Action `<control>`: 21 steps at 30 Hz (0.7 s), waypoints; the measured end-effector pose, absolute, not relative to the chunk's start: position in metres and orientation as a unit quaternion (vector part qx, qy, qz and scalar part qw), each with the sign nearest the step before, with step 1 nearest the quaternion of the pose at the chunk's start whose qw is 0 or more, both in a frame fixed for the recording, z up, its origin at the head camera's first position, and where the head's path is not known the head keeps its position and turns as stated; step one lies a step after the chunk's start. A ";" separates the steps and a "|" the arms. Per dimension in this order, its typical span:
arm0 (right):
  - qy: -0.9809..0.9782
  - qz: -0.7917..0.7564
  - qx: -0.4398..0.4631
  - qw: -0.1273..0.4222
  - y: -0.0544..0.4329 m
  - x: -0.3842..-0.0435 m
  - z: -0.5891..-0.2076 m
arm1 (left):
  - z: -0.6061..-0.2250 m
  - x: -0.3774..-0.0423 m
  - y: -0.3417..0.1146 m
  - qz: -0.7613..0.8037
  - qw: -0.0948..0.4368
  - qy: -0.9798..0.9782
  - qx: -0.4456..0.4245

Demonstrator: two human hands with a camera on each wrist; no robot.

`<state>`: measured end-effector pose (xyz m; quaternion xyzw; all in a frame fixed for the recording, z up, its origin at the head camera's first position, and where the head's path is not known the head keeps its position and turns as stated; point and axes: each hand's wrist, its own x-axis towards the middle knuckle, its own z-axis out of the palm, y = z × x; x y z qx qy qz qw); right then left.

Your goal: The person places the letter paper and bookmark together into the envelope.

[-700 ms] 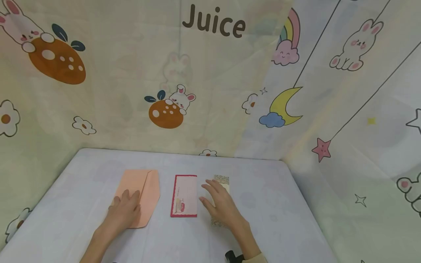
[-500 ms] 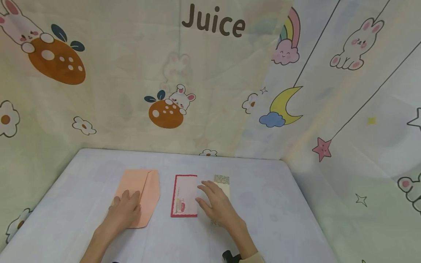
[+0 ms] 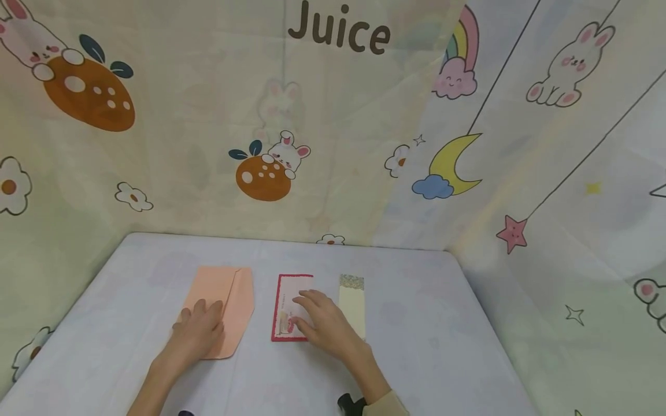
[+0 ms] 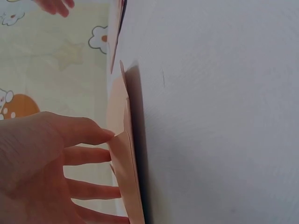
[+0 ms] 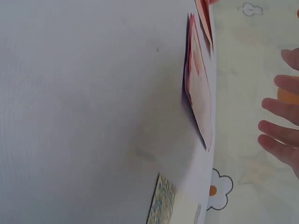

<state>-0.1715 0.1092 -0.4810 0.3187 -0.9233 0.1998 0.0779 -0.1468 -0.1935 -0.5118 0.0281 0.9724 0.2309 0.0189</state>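
Observation:
On the table's left lies a peach paper envelope [image 3: 239, 315] with an angled flap. My left hand [image 3: 195, 332] rests on it, fingers spread and relaxed; in the left wrist view the thumb and fingertips touch the envelope [image 4: 123, 161]. A pale pink card with a red border [image 3: 291, 284] and a small printed picture lies in the middle. Over its right part is my right hand [image 3: 328, 323], fingers loosely bent. The right wrist view shows these fingers apart from the card [image 5: 199, 93], holding nothing.
To the right lies a cream strip of card [image 3: 352, 306] with a glittery end, its near end partly behind the right hand. The white table [image 3: 426, 335] meets patterned cloth walls [image 3: 338, 144] at the back and sides.
My right hand has moved left from the cream strip to above the red-bordered card, uncovering more of the strip. The left hand stays on the envelope.

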 end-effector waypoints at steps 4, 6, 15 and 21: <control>-0.920 0.194 0.332 0.071 0.101 -0.173 -0.483 | -0.513 -0.146 -0.193 0.232 0.013 0.972 0.029; -0.918 0.195 0.340 0.069 0.096 -0.173 -0.484 | -0.514 -0.146 -0.192 0.233 0.011 0.972 0.028; -0.912 0.188 0.361 0.058 0.076 -0.174 -0.486 | -0.514 -0.145 -0.193 0.235 0.015 0.971 0.032; -0.911 0.177 0.370 0.040 0.062 -0.174 -0.485 | -0.515 -0.144 -0.192 0.235 0.013 0.971 0.031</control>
